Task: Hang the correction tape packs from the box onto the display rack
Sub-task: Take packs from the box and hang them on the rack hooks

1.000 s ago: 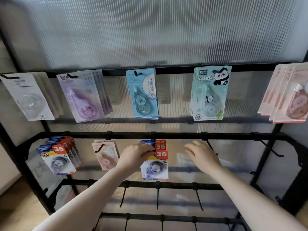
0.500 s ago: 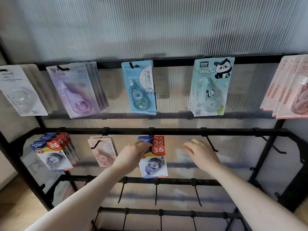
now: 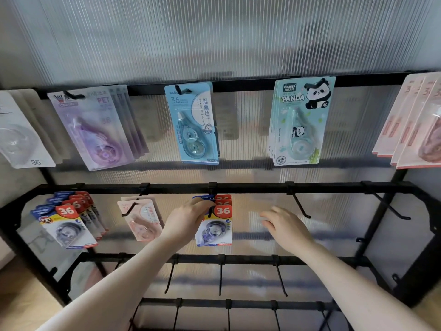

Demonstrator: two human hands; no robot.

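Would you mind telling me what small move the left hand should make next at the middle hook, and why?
Probably let go and draw back. The left hand pinches the top of the front red-and-blue 36 pack, which already seems to hang on the middle hook in front of matching packs. The right hand is open and holds nothing, so another pack is likely needed.

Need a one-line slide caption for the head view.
Left hand pinches a red-and-blue correction tape pack on the middle-row hook; right hand hovers open beside it.
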